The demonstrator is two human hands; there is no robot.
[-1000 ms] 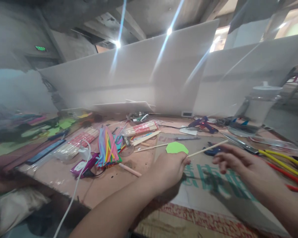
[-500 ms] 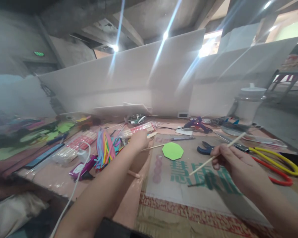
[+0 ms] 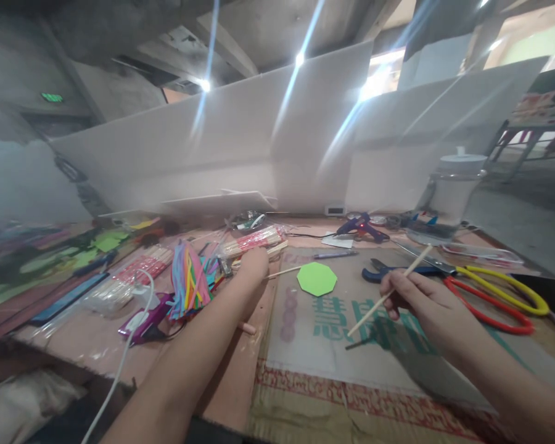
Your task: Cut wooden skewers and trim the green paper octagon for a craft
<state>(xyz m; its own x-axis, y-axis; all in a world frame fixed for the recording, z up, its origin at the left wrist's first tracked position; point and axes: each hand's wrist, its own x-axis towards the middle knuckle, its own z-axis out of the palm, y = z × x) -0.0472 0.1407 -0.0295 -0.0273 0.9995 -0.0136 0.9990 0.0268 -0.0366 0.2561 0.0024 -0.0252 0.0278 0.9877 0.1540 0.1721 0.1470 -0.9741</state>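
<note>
Near pliers [image 3: 372, 274], scissors [image 3: 448, 269]: right grip [image 3: 411, 295] pinching stick [image 3: 367, 314]; left grip [image 3: 255, 261], by skewer packet [image 3: 253, 241], unclear.

The octagon [image 3: 317, 279] was solid lime green, the stick [image 3: 370, 311] at three o'clock from it pale tan, the strips [image 3: 192, 283] at nine o'clock pink, blue and yellow.

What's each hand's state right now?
Left hand: can't tell; its fingers are hidden from view.
Right hand: closed, holding a thin wooden stick.
</note>
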